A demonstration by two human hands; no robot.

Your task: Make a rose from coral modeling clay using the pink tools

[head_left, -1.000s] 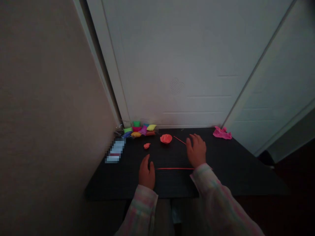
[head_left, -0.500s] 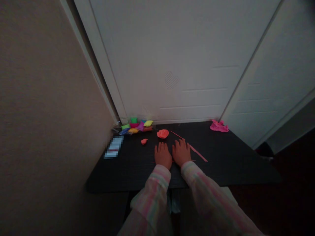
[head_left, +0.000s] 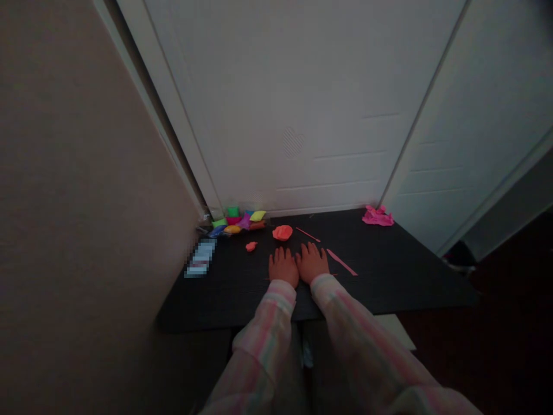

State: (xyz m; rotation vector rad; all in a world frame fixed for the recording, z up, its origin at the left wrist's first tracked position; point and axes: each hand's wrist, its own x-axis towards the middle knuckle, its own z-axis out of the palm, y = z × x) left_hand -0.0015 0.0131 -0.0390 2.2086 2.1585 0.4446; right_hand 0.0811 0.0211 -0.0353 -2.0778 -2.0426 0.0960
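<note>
Drawn together since earlier frame: left hand, right hand, both flat, open, empty on black bench, just beside pink clay strip, near orange clay disc.

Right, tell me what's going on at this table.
A person has their left hand and right hand lying flat, side by side, on a dark table. A thin pink strip lies just beyond the right hand, and a shorter strip lies ahead of the hands. Nearby are a flattened orange-red clay piece and a small lump. Colourful packets sit by the wall.
</note>
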